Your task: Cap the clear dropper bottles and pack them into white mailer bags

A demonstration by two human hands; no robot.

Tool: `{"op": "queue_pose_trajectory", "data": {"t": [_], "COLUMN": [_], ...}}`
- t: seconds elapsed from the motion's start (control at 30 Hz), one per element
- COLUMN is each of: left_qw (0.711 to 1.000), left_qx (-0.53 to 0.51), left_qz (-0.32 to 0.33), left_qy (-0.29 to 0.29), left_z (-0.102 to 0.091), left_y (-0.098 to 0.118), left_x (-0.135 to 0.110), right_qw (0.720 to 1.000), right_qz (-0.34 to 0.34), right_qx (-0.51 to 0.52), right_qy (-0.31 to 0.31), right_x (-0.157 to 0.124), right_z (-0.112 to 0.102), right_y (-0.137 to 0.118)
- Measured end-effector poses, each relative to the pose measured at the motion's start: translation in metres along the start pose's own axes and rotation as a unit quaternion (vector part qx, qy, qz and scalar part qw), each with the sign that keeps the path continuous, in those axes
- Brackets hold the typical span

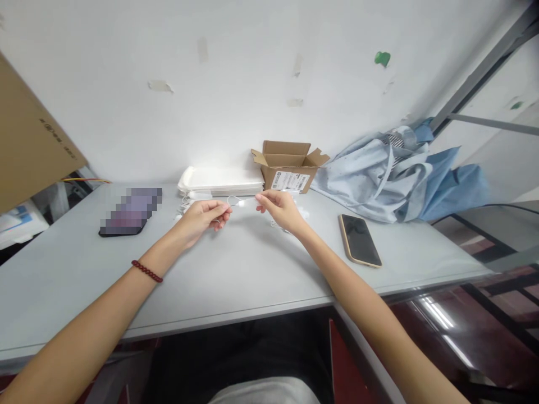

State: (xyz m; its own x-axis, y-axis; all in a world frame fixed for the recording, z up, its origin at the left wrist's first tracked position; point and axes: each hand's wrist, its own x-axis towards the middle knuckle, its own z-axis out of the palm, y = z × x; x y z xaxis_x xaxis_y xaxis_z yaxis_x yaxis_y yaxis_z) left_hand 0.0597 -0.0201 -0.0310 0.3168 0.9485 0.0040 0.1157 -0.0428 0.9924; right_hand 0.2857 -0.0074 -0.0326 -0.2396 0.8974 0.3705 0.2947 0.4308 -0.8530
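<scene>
A thin white looped cord with a small white plastic piece [241,203] stretches between my hands, above the grey table. My left hand [206,216] is closed, with the cord's loop pinched between thumb and forefinger. Closed as well, my right hand [278,206] pinches the cord's other end, to the right of the plastic piece. Behind my left hand lie more small white cords [181,212], partly hidden. Another bunch of white cords [278,224] shows beneath my right wrist.
A stack of flat white pieces [223,180] lies by the wall beside an open cardboard box [290,174]. Crumpled light-blue fabric [366,174] covers the back right. One phone [360,241] lies at right; another phone [130,213], its screen blurred, is at left.
</scene>
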Motion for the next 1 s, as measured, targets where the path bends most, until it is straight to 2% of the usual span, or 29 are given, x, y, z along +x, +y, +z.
{"op": "queue_pose_trajectory", "data": {"t": [0.4,0.63,1.0], "left_qw": [0.999,0.997,0.997], "left_qx": [0.03,0.068,0.072], "left_qz": [-0.003,0.003,0.005], "left_qy": [0.02,0.022,0.023], "left_z": [0.001,0.004,0.005], "left_y": [-0.001,-0.003,-0.002], "left_x": [0.0,-0.001,-0.004], "right_qw": [0.998,0.997,0.997], "right_qz": [-0.02,-0.02,-0.021], "right_qx": [-0.06,-0.072,-0.075], "right_qy": [-0.013,-0.015,-0.003], "right_x": [-0.002,-0.003,-0.006], "right_z": [0.003,0.012,0.019], "right_y": [-0.002,0.004,0.006]}}
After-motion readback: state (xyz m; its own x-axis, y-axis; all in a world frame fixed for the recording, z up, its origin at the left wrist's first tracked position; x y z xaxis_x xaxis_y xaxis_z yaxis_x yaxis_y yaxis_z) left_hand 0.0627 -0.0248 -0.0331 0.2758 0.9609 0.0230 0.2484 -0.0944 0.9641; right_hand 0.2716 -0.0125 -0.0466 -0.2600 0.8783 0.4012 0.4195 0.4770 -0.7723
